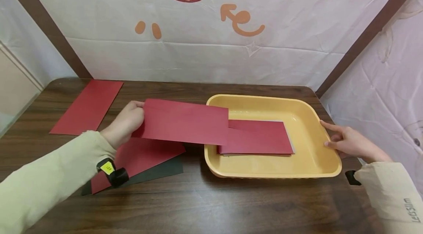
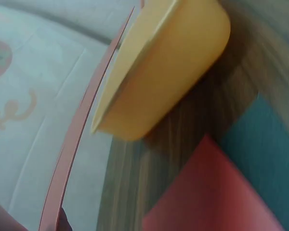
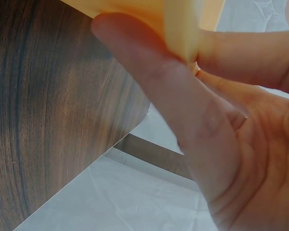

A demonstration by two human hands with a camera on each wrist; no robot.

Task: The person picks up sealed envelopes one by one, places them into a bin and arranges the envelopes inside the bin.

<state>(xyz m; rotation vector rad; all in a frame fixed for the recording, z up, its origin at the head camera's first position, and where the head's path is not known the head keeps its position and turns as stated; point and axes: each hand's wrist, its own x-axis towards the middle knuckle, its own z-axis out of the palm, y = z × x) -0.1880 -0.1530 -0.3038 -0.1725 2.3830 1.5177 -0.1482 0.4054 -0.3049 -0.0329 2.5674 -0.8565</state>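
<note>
My left hand (image 1: 127,122) pinches the left end of a red rectangular sheet of card (image 1: 185,122). This card is held above the table, its right end over the left rim of a yellow plastic basin (image 1: 264,174); the left wrist view shows the card (image 2: 82,115) nearly edge-on. Inside the basin lies a stack of sheets (image 1: 257,138), red on top, with paler edges showing beneath. At the basin's right side, my right hand (image 1: 351,142) pinches the rim between thumb (image 3: 149,72) and fingers.
Below my left forearm, another red sheet (image 1: 148,153) overlaps a dark green sheet (image 1: 162,171). A further red sheet (image 1: 87,107) lies at the back left of the brown wooden table (image 1: 198,204). Behind the table hangs a white printed cloth (image 1: 205,57).
</note>
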